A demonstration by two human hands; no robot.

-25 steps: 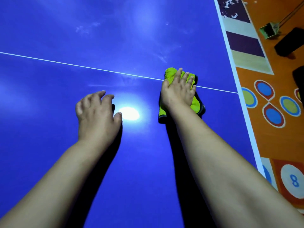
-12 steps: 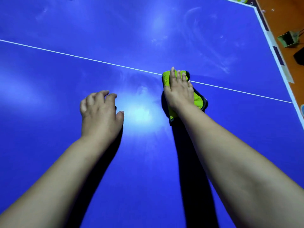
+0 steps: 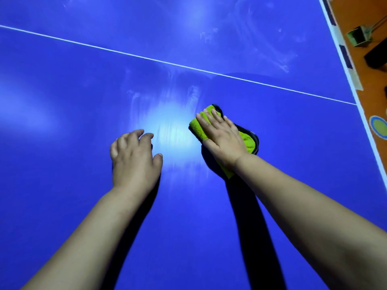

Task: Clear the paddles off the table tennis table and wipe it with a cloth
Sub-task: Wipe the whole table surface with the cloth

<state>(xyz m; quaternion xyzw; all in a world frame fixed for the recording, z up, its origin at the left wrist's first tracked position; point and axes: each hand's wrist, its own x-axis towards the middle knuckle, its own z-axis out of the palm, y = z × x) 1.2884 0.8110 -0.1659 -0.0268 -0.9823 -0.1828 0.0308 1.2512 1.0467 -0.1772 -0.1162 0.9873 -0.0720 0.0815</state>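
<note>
Just on the near side of the white line (image 3: pixel 167 63), the right grip (image 3: pixel 223 139) lies flat on the cloth (image 3: pixel 199 127). The fingers are straight and close together and the palm bears down. Nothing is curled round the fabric, so it is pressed, not grasped.

The cloth is a folded green pad with a dark edge showing beneath it, and it looks soft, light and limp. On a bench (image 3: pixel 62 185) this glossy it should glide easily, but it will likely bunch or slip out from under the palm if the pressure drifts to one side. Broad, even pressure over its middle suits wiping. To lift it, a pinch at a folded edge would do.

The right wrist is nearly in line with its forearm, which reaches in from the lower right and angles toward the line. The left grip (image 3: pixel 134 158) sits a little farther from the line than the cloth, near it on its left. It holds nothing: its fingers are loosely arched with the tips on the bench, seemingly as a brace. Pale streaks (image 3: pixel 163 105) lie between the line and the two hands.
</note>
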